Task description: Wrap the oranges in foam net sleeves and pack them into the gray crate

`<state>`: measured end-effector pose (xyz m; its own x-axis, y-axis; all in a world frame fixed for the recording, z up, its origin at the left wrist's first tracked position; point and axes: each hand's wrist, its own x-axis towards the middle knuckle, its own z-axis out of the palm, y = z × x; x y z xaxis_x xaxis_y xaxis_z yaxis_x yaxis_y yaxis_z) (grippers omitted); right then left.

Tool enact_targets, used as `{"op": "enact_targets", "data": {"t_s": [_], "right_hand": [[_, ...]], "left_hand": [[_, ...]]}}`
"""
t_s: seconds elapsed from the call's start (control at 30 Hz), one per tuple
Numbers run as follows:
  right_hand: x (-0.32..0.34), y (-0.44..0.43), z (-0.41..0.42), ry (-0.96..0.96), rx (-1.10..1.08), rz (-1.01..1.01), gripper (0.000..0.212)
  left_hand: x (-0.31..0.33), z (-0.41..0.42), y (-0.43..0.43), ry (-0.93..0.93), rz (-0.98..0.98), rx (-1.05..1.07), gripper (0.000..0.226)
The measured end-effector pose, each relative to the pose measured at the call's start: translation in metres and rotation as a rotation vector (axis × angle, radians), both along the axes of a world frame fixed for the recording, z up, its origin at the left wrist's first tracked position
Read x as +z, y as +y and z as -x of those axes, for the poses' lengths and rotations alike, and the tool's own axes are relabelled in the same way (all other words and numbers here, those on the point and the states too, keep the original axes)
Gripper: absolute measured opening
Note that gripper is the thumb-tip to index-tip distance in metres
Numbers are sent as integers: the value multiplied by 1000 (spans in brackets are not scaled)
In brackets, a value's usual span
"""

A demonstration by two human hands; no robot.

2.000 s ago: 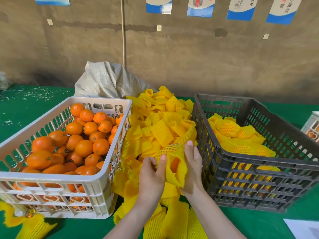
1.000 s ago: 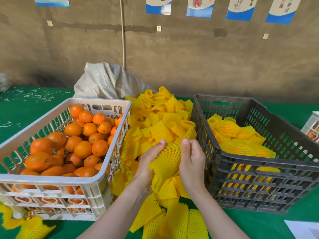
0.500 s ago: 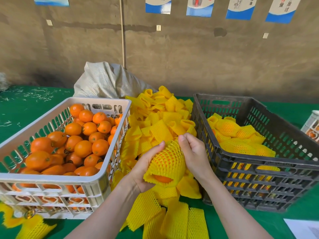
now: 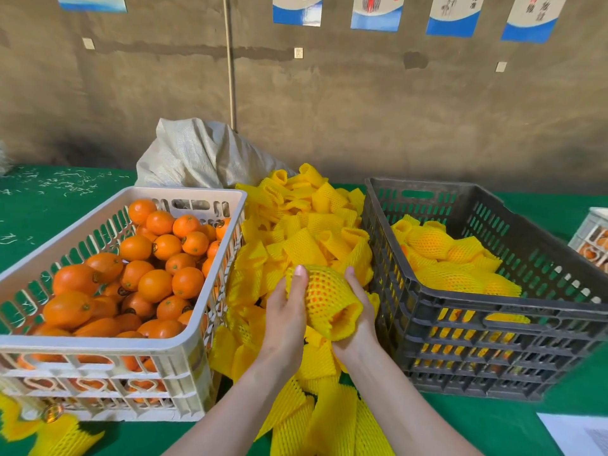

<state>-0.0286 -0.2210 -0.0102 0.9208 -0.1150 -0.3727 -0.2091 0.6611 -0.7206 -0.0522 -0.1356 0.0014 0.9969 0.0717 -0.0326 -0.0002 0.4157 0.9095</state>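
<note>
Both hands hold one orange wrapped in a yellow foam net sleeve above the sleeve pile. My left hand grips its left side with the fingers up over the top. My right hand cups it from the right and underneath. The sleeve's open end faces me. A white crate at the left is full of bare oranges. The gray crate at the right holds several sleeved oranges. Loose yellow sleeves are heaped between the crates.
A pale woven sack lies behind the sleeve pile against the wall. Green cloth covers the table. A sheet of paper lies at the front right. Another crate's corner shows at the far right. More sleeves lie at the front left.
The sleeve has been drawn over the orange, which now shows through the net. Both hands have turned the wrapped fruit so its open end faces me.
</note>
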Motion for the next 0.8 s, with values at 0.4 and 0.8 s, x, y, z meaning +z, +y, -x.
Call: {"op": "enact_targets", "data": {"t_s": [0.4, 0.8], "right_hand": [[6, -12, -6, -560, -15, 530, 48], [1, -18, 2, -196, 455, 267, 67]], "left_hand": [[12, -12, 7, 295, 316, -158, 36], [-5, -19, 14, -378, -391, 79, 28]]}}
